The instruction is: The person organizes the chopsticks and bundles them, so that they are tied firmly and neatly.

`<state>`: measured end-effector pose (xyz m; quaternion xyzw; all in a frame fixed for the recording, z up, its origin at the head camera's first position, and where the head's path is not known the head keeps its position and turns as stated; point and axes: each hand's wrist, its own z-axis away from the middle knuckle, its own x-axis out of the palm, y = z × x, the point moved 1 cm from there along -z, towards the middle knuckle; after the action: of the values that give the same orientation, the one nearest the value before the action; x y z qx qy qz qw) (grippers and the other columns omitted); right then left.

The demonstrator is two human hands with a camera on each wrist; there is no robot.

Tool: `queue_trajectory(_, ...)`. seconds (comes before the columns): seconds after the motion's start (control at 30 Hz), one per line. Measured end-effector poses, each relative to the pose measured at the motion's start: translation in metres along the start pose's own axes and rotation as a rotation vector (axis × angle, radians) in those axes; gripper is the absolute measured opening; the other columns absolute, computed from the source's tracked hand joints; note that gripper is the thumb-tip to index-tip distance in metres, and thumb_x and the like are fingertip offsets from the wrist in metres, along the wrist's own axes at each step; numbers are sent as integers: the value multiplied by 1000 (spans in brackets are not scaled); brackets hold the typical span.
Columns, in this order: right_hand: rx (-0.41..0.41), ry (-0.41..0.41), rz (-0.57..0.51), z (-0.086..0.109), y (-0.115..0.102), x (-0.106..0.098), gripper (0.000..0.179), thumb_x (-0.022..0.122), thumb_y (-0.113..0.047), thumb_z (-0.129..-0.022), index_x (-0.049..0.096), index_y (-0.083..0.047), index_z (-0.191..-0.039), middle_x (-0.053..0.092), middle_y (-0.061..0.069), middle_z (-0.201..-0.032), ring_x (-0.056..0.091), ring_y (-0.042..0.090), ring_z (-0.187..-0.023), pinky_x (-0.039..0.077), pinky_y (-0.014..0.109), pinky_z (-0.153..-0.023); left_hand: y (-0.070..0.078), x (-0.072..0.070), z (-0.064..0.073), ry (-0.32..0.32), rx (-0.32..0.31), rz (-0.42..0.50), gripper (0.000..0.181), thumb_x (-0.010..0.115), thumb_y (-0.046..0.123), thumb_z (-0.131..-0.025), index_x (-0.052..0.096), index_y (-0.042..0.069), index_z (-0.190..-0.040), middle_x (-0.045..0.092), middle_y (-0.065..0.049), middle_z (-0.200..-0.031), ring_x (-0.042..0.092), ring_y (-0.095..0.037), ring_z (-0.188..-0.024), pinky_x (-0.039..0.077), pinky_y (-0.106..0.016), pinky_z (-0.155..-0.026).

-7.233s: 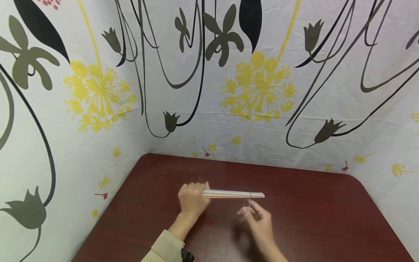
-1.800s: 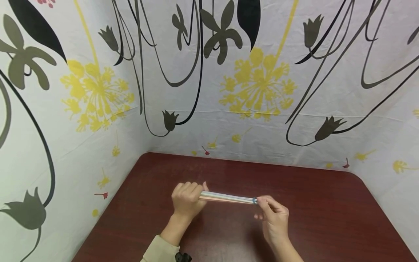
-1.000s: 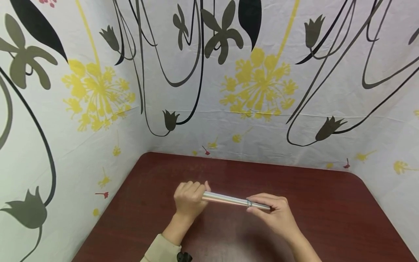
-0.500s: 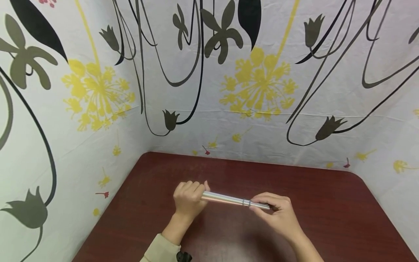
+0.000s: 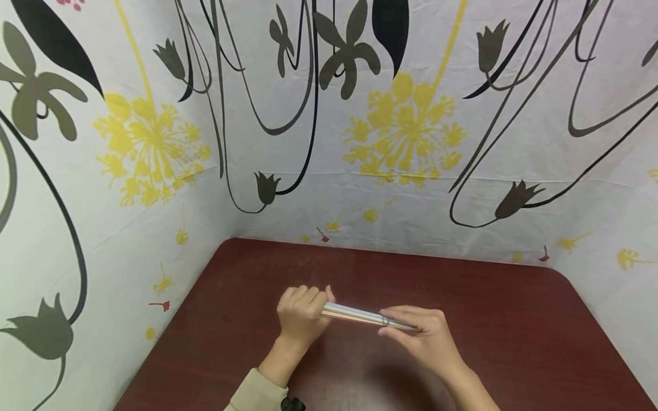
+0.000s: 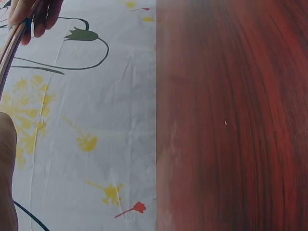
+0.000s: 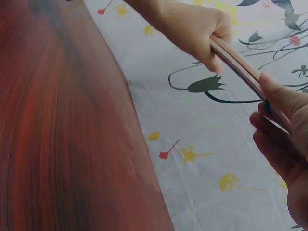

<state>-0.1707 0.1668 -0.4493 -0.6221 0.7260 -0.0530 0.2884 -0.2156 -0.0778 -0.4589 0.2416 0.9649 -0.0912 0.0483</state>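
A bundle of slender pastel sticks, white, greenish and peach, is held above the table, sloping slightly down to the right. My left hand grips its left end in a fist with the thumb up. At the right end my right hand pinches the bundle between thumb and fingers. A thin blue-green rubber band circles the sticks right at those fingertips. In the right wrist view the band shows under the thumb. The stick ends inside the left fist are hidden.
A dark red wooden table with rounded corners lies below both hands. White cloth printed with flowers and stems hangs behind it and along both sides.
Earlier my right hand pulled a loop of the band below the sticks, then held it at their tip. Since then the band has shifted inward, and my right hand reaches further along the bundle.
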Motion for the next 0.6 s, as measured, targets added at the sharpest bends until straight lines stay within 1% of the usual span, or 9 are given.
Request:
queue_trajectory(0.1, -4, 0, 20, -1, -2, -4, 41, 92, -2, -61, 77, -1, -99, 76, 11, -89, 75, 18, -80, 56, 19, -76, -2, -1, 2, -3, -5, 0, 44, 57, 14, -88, 35, 17, -50, 32, 7, -47, 30, -13, -40, 29, -26, -43)
queue_trajectory(0.17, -9, 4, 28, -3, -3, -7, 39, 91, 1, -62, 77, -2, -98, 75, 9, -88, 74, 17, -77, 55, 18, -76, -3, -2, 3, -9, -14, -2, 44, 56, 15, -89, 36, 17, -50, 33, 6, -47, 31, -14, -40, 30, -26, -43)
queue_trajectory(0.27, -22, 8, 21, -5, -3, -10, 35, 87, 10, -62, 77, -3, -92, 74, 7, -84, 72, 15, -73, 55, 18, -72, -4, -3, 2, -10, -19, -3, 44, 56, 15, -90, 36, 17, -51, 33, 6, -47, 31, -14, -40, 30, -26, -43)
queue_trajectory(0.33, -38, -2, 14, -6, -3, -11, 31, 86, 10, -65, 77, -2, -92, 74, 7, -83, 72, 14, -73, 55, 18, -72, -3, -3, 0, -4, -19, -5, 44, 56, 15, -90, 36, 17, -51, 33, 6, -47, 30, -14, -40, 29, -26, -42)
queue_trajectory(0.4, -55, -10, 7, -7, -3, -11, 25, 86, 5, -70, 77, -2, -92, 74, 8, -84, 72, 14, -74, 56, 18, -72, -2, -4, -2, 4, -18, -7, 45, 56, 15, -90, 35, 17, -50, 32, 6, -47, 29, -14, -40, 28, -26, -42)
queue_trajectory(0.47, -77, -17, 6, -8, -3, -10, 18, 85, -3, -78, 77, 0, -94, 75, 9, -85, 73, 16, -76, 56, 19, -73, 0, -4, -4, 10, -14, -8, 45, 56, 14, -89, 35, 17, -50, 31, 6, -47, 29, -14, -40, 27, -25, -42)
queue_trajectory(0.5, -90, -21, 20, -9, -3, -10, 18, 84, -9, -81, 77, 0, -95, 75, 9, -85, 73, 16, -76, 56, 19, -73, 2, -4, -5, 12, -10, -8, 45, 56, 14, -89, 35, 17, -50, 31, 6, -47, 29, -14, -39, 27, -25, -42)
queue_trajectory(0.6, -130, -26, 94, -11, -4, -8, 24, 79, -24, -88, 78, -1, -97, 76, 8, -87, 74, 17, -77, 57, 20, -74, 6, -3, -7, 11, -8, -8, 45, 56, 13, -88, 34, 17, -49, 31, 6, -47, 29, -13, -39, 26, -25, -42)
